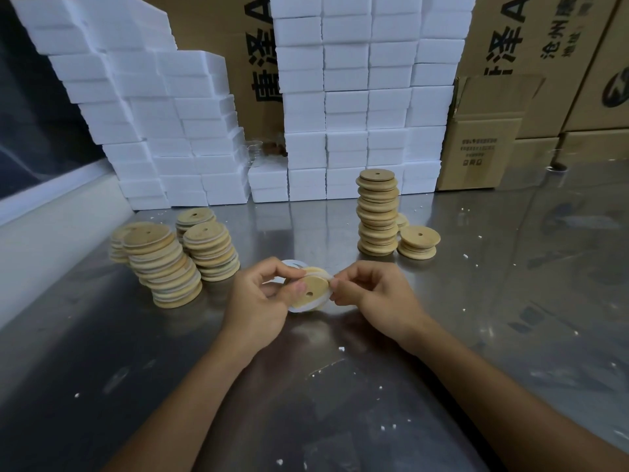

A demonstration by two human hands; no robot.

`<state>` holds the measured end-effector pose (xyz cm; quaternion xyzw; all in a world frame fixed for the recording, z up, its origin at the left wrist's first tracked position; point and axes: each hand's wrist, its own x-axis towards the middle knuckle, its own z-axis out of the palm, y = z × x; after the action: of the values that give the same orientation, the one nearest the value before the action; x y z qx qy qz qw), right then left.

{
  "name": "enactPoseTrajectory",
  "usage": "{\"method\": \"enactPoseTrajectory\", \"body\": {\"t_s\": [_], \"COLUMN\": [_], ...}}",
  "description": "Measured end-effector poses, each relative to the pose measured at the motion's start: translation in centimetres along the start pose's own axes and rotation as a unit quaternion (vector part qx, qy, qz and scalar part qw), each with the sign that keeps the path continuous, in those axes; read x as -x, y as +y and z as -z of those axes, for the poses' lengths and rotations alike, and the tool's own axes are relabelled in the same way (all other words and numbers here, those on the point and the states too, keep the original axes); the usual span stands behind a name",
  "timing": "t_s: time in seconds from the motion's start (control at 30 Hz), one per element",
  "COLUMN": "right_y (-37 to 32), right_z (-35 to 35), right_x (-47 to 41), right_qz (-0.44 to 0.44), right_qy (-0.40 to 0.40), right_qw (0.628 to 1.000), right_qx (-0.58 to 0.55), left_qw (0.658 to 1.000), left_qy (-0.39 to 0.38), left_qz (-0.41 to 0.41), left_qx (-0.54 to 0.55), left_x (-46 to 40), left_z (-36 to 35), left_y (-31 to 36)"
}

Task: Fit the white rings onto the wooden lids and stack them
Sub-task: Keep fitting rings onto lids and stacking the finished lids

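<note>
My left hand (263, 294) grips a round wooden lid (311, 291) with a small centre hole, held just above the metal table. A white ring (321, 303) wraps part of the lid's edge. My right hand (367, 289) pinches that ring at the lid's right side. More white rings (289, 265) show behind my left fingers. Leaning stacks of lids with white rings (166, 267) stand to the left. A tall stack of wooden lids (377, 212) and a short stack (418, 241) stand to the right.
The steel table (510, 301) is scattered with white crumbs. Walls of white foam blocks (347, 114) and cardboard boxes (483, 137) close off the back. A pale ledge (51, 233) runs along the left side.
</note>
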<state>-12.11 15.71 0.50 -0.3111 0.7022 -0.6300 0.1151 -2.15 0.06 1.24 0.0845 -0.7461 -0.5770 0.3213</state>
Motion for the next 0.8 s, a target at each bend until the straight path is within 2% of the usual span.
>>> {"method": "enactPoseTrajectory", "body": {"t_s": [0.1,0.4,0.53,0.67,0.8], "right_y": [0.0,-0.1,-0.2,0.0,0.2], "right_z": [0.2,-0.2,-0.3,-0.3,-0.3], "right_x": [0.0,0.2,0.3,0.4,0.3], "right_qz": [-0.006,0.019,0.03,0.085,0.141], "right_qy": [-0.009,-0.013,-0.019,0.012,0.027], "right_qw": [1.0,1.0,0.999,0.996,0.985], "right_qx": [-0.024,0.018,-0.019,0.032,0.095], "left_qw": [1.0,0.998,0.987,0.996,0.999], "left_qy": [-0.011,0.009,0.024,0.042,0.033], "left_qz": [0.007,0.052,0.095,0.054,0.019], "left_qx": [0.004,0.043,0.13,0.051,0.025], "left_x": [0.0,0.1,0.3,0.2,0.2], "left_z": [0.1,-0.1,-0.7,-0.8,-0.7], "left_y": [-0.1,-0.2,-0.1,0.0,0.0]}}
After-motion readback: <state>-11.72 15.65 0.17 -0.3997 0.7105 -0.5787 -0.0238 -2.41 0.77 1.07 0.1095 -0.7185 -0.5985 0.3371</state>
